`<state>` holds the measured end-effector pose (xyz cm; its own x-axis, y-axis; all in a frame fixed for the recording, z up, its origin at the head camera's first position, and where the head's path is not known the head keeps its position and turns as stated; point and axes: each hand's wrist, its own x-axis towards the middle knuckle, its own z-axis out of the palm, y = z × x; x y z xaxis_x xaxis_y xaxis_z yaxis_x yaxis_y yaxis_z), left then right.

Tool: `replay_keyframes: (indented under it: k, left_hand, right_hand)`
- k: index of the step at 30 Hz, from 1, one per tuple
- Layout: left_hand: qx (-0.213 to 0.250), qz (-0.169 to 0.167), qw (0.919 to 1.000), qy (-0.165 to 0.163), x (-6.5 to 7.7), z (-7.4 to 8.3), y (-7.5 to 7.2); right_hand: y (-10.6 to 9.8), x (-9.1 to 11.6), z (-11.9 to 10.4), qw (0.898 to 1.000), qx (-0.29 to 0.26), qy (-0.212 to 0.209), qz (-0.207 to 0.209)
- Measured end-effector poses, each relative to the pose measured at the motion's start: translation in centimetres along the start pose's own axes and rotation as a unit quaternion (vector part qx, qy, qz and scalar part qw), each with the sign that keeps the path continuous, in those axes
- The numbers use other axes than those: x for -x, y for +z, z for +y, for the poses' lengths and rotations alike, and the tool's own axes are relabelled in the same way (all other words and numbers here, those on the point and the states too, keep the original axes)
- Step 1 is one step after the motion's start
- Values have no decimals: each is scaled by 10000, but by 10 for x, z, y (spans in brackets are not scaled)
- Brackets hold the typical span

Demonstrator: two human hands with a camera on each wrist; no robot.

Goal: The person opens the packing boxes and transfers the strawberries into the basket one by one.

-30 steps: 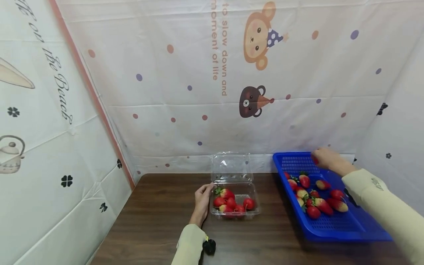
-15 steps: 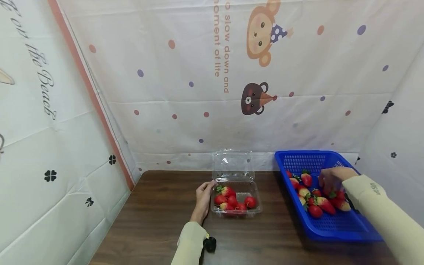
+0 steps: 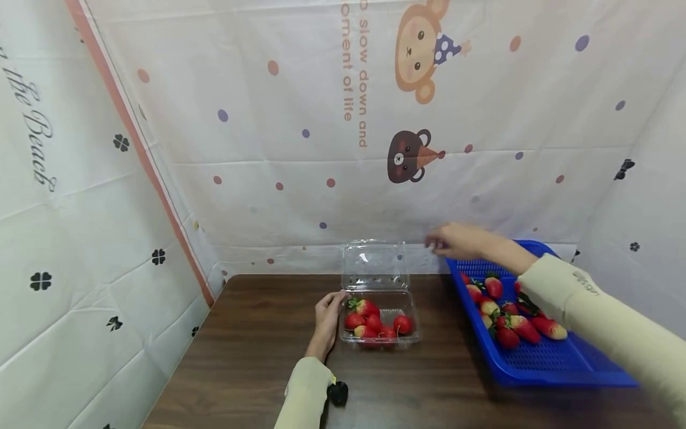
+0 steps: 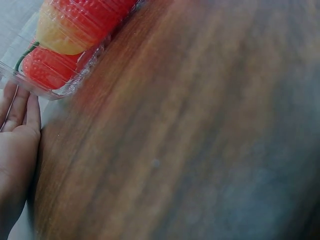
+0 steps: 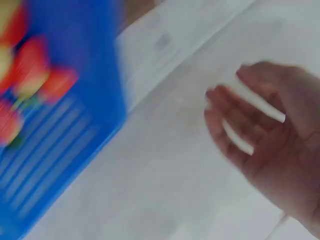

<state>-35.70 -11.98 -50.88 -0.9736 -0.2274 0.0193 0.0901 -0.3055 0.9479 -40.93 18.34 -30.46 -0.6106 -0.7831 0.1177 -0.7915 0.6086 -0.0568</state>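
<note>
A clear plastic clamshell box (image 3: 382,345) stands on the table with its lid (image 3: 375,271) raised. Several strawberries (image 3: 367,308) lie in it. At the box's left side is my left hand (image 3: 324,325), its fingertips touching the wall near the hinge. In the left wrist view its fingers look straight against the plastic, and the thumb is hidden. My right hand (image 3: 463,241) hangs above the back left corner of a blue basket (image 3: 541,376). The right wrist view shows its fingers loosely bent and nothing in them. Strawberries (image 3: 527,329) fill part of the basket; my right forearm covers some of it.
Brown wooden table (image 3: 252,339) lies left of the box and between it and the basket. A printed cloth wall (image 3: 300,196) rises right behind the box and basket. A small black object (image 3: 337,393) sits by my left sleeve.
My right hand, with something red at its fingers a second ago, went down among the basket's strawberries, then rose and moved left, now without anything in it. My left hand stayed at the box.
</note>
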Motion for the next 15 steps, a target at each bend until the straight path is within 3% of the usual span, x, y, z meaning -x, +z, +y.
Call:
replay_keyframes:
  k: [4, 7, 11, 15]
  left_hand:
    - [76, 34, 10000, 11, -7, -6, -2]
    - [103, 87, 9999, 93, -11, -12, -3]
    - [70, 103, 9998, 168, -12, -15, -3]
    - [67, 41, 9998, 175, -11, -16, -4]
  right_hand:
    - [22, -24, -50, 9950, -198, -765, -609]
    - [52, -29, -74, 9873, 158, -990, -1236]
    - [92, -28, -86, 9715, 965, -998, -1923]
    - [112, -27, -87, 9620, 1443, -995, -2095]
